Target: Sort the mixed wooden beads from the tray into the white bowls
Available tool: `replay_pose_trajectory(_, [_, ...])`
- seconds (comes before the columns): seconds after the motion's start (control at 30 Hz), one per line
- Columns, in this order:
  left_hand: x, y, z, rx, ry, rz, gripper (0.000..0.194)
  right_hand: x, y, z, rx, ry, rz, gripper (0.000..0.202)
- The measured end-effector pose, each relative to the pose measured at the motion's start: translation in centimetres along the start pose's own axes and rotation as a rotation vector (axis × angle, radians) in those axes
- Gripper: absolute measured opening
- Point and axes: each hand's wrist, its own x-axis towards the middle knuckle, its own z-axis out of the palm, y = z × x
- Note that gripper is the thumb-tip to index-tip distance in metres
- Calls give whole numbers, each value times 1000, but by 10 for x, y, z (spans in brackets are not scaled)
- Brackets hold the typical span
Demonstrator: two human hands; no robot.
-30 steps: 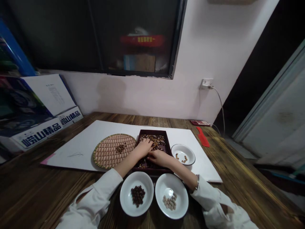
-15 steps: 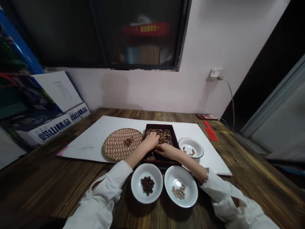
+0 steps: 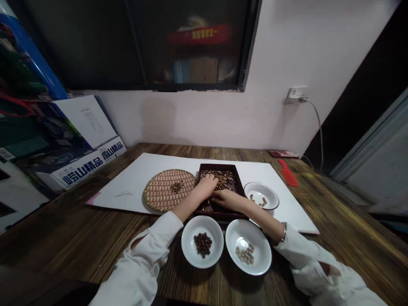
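Observation:
A dark red rectangular tray holds many mixed small beads in brown, yellow and pale tones. Over its left side rests my left hand, fingers slightly apart and bent down onto the beads. Just right of it, my right hand dips into the tray with fingers drawn together; their tips are hidden. A round woven mat bears a small heap of brown beads. In the front left white bowl are dark brown beads; the front right bowl holds pale ones.
A third white bowl with several yellow-brown beads stands right of the tray. Beneath lies a white board on the wooden table. A red scraper-like tool and a phone-like flat object lie at the right; boxes stand left.
The whole view has shifted a little, so things sit further right. Both hands stay at the tray, with only slight finger movement.

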Motion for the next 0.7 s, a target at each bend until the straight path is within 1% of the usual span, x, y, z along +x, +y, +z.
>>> replay_pose_trajectory(0.17, [0, -1, 1, 8, -15, 6, 33, 2, 0, -1, -8, -4, 11, 22])
replay_pose_trajectory(0.27, [0, -1, 0, -7, -21, 2, 31, 3, -1, -3, -15, 0, 43, 21])
replay_pose_trajectory(0.7, [-11, 5, -11, -47, -41, -6, 31, 2, -4, -5, -35, 13, 47, 17])
